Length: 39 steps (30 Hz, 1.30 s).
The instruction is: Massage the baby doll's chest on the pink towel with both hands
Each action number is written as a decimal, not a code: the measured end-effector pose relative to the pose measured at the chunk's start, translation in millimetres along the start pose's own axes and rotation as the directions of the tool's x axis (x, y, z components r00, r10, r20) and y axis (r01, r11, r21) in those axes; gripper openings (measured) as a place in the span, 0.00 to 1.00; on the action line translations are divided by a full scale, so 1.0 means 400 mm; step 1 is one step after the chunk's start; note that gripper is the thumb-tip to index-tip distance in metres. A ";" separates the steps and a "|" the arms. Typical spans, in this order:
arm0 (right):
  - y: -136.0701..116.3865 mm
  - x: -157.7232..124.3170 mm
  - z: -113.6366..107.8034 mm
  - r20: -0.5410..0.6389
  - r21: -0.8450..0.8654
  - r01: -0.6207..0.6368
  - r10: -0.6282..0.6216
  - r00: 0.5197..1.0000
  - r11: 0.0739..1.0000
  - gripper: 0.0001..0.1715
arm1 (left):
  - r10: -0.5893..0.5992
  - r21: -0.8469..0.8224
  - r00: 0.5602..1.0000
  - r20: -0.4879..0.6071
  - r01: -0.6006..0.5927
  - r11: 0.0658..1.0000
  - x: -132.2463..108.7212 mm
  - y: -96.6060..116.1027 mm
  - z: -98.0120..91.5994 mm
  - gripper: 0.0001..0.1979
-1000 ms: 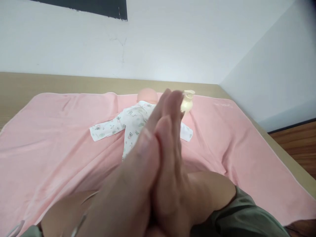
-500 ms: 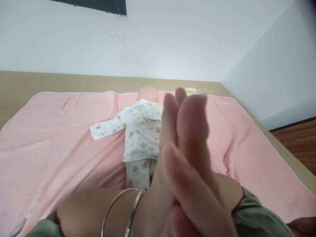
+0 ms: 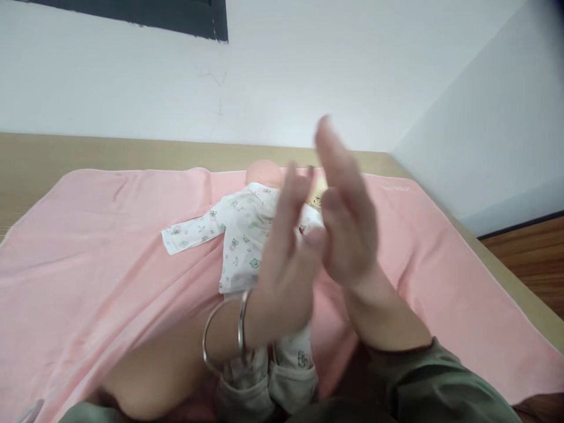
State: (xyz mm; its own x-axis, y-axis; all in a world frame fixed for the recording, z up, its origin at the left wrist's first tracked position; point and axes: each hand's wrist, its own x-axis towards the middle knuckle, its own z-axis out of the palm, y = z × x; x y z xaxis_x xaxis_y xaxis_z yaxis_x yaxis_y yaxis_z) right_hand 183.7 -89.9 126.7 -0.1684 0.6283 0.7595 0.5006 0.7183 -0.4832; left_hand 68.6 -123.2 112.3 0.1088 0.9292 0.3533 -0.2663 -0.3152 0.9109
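My left hand [image 3: 284, 276], with two silver bangles [image 3: 242, 326] at its wrist, is raised with its fingers stretched out. Facing it is my right hand [image 3: 352, 229], also upright with fingers extended and slightly blurred. The two hands are close together at the thumbs, and nothing shows between them. Behind and below them lies a doll in a white patterned top [image 3: 244, 235] and footed trousers [image 3: 293, 358]. Its rounded pink head [image 3: 263, 173] points toward the wall. My hands hide part of its body and one sleeve.
A pink blanket [image 3: 110, 235] lies under the doll on a light wooden surface [image 3: 132, 154]. A pale yellow item [image 3: 318, 194] shows behind my hands. White walls stand at the back and right, with brown wood [image 3: 529, 252] at the right edge.
My hands were pressed together close to the camera; now they are farther forward and slightly apart. The doll's trouser feet have come into view. The doll has not moved.
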 end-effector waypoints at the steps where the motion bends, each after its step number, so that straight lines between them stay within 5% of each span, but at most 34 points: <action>1: 0.028 0.007 0.033 0.017 0.012 -0.036 0.036 0.999 0.999 0.32 | -0.005 0.082 0.991 -0.132 0.016 0.997 0.033 -0.028 -0.010 0.22; 6: 0.134 -0.004 0.174 0.208 0.009 -0.303 0.294 0.933 0.953 0.29 | -0.012 0.365 0.907 -0.420 0.181 0.913 0.177 -0.155 -0.093 0.21; 13: 0.214 -0.028 0.244 0.188 -0.081 -0.388 0.397 0.898 0.918 0.26 | 0.071 0.699 0.938 -0.339 0.200 0.687 0.210 -0.269 -0.158 0.16; 20: 0.260 -0.037 0.247 0.263 -0.200 -0.283 0.330 0.907 0.938 0.29 | 0.074 0.797 0.976 -0.204 0.122 0.591 0.187 -0.299 -0.186 0.21; 30: 0.275 -0.035 0.210 0.395 -0.358 -0.300 0.435 0.809 0.884 0.35 | -0.030 0.917 0.997 -0.070 0.076 0.391 0.166 -0.303 -0.234 0.31; 34: 0.246 -0.045 0.199 0.436 -0.478 -0.242 0.467 0.769 0.844 0.37 | -0.057 0.912 0.994 -0.092 0.107 0.395 0.165 -0.299 -0.233 0.33; 39: 0.159 -0.091 0.197 0.471 -0.560 -0.054 0.371 0.800 0.827 0.35 | -0.025 0.885 0.991 -0.128 0.125 0.449 0.157 -0.313 -0.240 0.30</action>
State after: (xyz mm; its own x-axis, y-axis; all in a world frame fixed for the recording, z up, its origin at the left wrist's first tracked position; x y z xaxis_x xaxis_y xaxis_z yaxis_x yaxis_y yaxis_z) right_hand 154.9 -43.5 33.9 -0.3488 0.9103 0.2230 0.8983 0.3925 -0.1973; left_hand 17.1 -6.9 -0.1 -0.0079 0.9538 0.3004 0.7416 -0.1959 0.6416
